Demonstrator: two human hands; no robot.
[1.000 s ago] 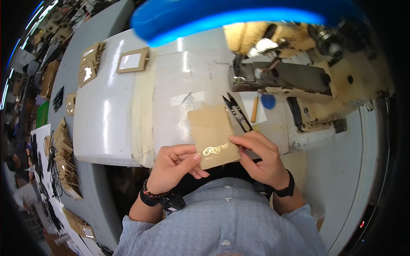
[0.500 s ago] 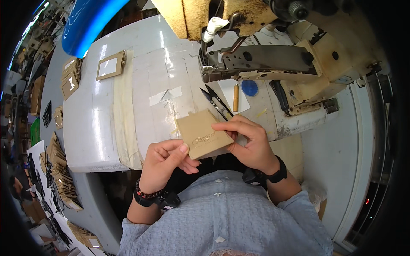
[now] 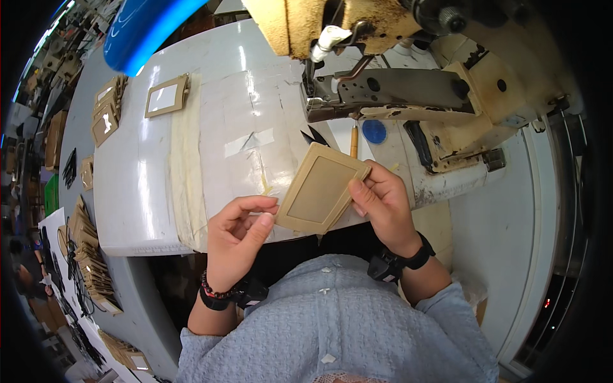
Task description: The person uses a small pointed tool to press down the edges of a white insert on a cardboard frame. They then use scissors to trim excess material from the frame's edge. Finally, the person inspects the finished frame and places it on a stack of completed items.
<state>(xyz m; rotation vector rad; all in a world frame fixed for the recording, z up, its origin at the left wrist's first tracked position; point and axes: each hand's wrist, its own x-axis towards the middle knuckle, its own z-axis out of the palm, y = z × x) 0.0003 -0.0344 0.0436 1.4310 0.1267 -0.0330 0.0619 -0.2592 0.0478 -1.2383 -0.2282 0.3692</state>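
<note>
A tan leather-like card holder is tilted in front of me above the table's near edge. The side facing up has a raised border around a rectangular window panel. My right hand grips its right edge, thumb on top and fingers partly hidden behind it. At the left corner is my left hand, thumb and curled fingers apart, the tips beside or lightly touching the edge. Just beyond the holder lie black thread snips, partly covered by it, and a wooden-handled tool.
A sewing machine with a narrow arm stands at the back right, near a blue disc. Similar holders lie on the white table, with more stacks farther left. A blue lamp overhangs the far left.
The card holder has been turned over from its embossed side to its windowed side. My right hand keeps its hold, while my left hand's grip has loosened at the left edge.
</note>
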